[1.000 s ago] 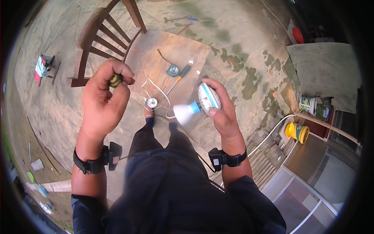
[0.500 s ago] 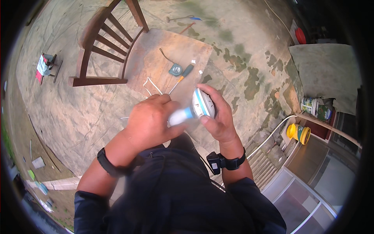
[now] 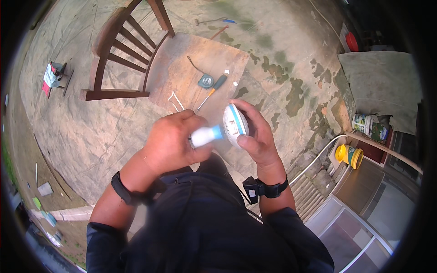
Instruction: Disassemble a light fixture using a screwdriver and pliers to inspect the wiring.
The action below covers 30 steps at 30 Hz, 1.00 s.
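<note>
My right hand [image 3: 260, 139] is closed round a white, rounded housing with a blue band [image 3: 237, 126], thumb on the near side and fingers over the far rim. My left hand [image 3: 175, 139] grips a white tube-like piece with a blue end [image 3: 205, 135], slightly blurred by motion. Its blue end meets the flat side of the housing; whether the two are joined I cannot tell. Beyond my left hand a thin white cord [image 3: 175, 101] loops at the chair seat's edge. A screwdriver [image 3: 214, 91] and a tape measure [image 3: 205, 81] lie on the seat.
The wooden chair [image 3: 182, 59] stands just ahead, its slatted back to the left. Small white scraps [image 3: 226, 71] lie near the screwdriver. At the right are a yellow bucket [image 3: 349, 156] and a white hose [image 3: 314, 157]. A small stool [image 3: 55, 77] stands far left.
The white piece in my left hand has shifted slightly left and shows more clearly. The housing has turned a little in my right hand, showing more of its flat side.
</note>
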Available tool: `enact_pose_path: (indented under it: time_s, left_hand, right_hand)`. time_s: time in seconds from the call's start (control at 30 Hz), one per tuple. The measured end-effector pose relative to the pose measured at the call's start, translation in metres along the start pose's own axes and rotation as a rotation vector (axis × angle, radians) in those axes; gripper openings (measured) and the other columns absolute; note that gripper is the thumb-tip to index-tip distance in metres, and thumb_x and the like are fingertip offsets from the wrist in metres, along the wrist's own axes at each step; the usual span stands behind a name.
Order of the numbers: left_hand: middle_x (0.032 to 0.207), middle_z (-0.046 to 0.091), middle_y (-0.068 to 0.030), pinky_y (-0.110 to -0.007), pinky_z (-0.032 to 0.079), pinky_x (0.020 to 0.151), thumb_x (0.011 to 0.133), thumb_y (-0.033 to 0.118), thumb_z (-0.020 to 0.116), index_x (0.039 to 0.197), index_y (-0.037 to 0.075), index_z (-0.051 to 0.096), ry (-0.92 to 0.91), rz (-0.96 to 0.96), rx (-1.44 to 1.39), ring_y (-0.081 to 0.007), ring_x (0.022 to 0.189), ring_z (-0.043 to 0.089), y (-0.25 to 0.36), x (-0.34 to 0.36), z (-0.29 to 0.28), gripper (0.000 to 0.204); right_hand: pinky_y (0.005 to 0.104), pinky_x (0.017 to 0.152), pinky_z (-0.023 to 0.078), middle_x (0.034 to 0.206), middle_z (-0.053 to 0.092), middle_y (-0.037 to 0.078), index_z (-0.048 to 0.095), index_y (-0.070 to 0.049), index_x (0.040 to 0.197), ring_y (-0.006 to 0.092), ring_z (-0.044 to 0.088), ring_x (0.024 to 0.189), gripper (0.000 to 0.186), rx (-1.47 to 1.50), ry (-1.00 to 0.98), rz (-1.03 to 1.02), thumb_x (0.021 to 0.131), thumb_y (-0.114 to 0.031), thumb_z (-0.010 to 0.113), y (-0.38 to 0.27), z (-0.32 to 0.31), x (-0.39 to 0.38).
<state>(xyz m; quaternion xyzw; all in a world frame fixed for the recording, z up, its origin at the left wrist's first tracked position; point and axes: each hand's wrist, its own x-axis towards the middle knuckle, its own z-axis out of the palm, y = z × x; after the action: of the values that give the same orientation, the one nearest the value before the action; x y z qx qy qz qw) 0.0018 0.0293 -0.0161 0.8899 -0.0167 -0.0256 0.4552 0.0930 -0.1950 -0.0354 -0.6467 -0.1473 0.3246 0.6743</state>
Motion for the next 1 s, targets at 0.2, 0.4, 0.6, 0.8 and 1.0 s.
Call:
enact_pose_path:
  time_s: [0.2, 0.4, 0.6, 0.8, 1.0]
  left_hand:
    - [0.088, 0.066, -0.0129, -0.040, 0.055, 0.068, 0.069, 0.016, 0.083, 0.102, 0.006, 0.070, 0.022, -0.013, -0.026, -0.0346, 0.077, 0.068, -0.004, -0.002, -0.005, 0.037]
    - [0.106, 0.069, -0.0147, -0.040, 0.058, 0.076, 0.065, 0.036, 0.092, 0.112, 0.004, 0.070, 0.001, -0.047, 0.113, -0.0350, 0.090, 0.071, -0.005, 0.002, -0.021, 0.061]
    - [0.116, 0.069, -0.0143, -0.040, 0.059, 0.081, 0.061, 0.046, 0.092, 0.120, 0.005, 0.067, 0.127, 0.120, 0.249, -0.0347, 0.099, 0.070, 0.014, 0.011, -0.029, 0.077]
    - [0.113, 0.068, -0.0138, -0.040, 0.058, 0.078, 0.063, 0.044, 0.089, 0.126, 0.004, 0.063, 0.025, 0.175, 0.259, -0.0333, 0.096, 0.069, 0.029, 0.020, -0.020, 0.079]
    - [0.108, 0.067, -0.0149, -0.041, 0.057, 0.078, 0.066, 0.038, 0.087, 0.127, 0.003, 0.061, 0.005, 0.133, 0.284, -0.0336, 0.093, 0.068, 0.030, 0.021, -0.016, 0.075]
  right_hand:
    - [0.0327, 0.097, 0.049, 0.125, 0.061, 0.007, 0.051, -0.005, 0.146, 0.0162, 0.060, 0.115, 0.084, 0.111, -0.092, 0.114, 0.073, -0.024, 0.087, -0.014, -0.005, 0.001]
    - [0.0327, 0.093, 0.053, 0.130, 0.060, 0.007, 0.050, -0.008, 0.147, 0.0167, 0.061, 0.116, 0.087, 0.042, -0.103, 0.163, 0.071, -0.019, 0.091, -0.024, -0.008, 0.001]
    - [0.0358, 0.093, 0.055, 0.134, 0.054, 0.007, 0.052, -0.012, 0.144, 0.0198, 0.059, 0.121, 0.085, -0.116, -0.091, 0.123, 0.070, -0.017, 0.092, -0.030, -0.004, 0.002]
    - [0.0404, 0.095, 0.055, 0.139, 0.048, 0.008, 0.054, -0.012, 0.143, 0.0227, 0.053, 0.128, 0.083, -0.175, -0.130, 0.086, 0.070, -0.023, 0.091, -0.033, 0.003, 0.004]
    - [0.0411, 0.094, 0.055, 0.137, 0.051, 0.008, 0.054, -0.010, 0.142, 0.0240, 0.054, 0.127, 0.083, -0.215, -0.095, 0.059, 0.069, -0.026, 0.091, -0.029, 0.004, 0.006]
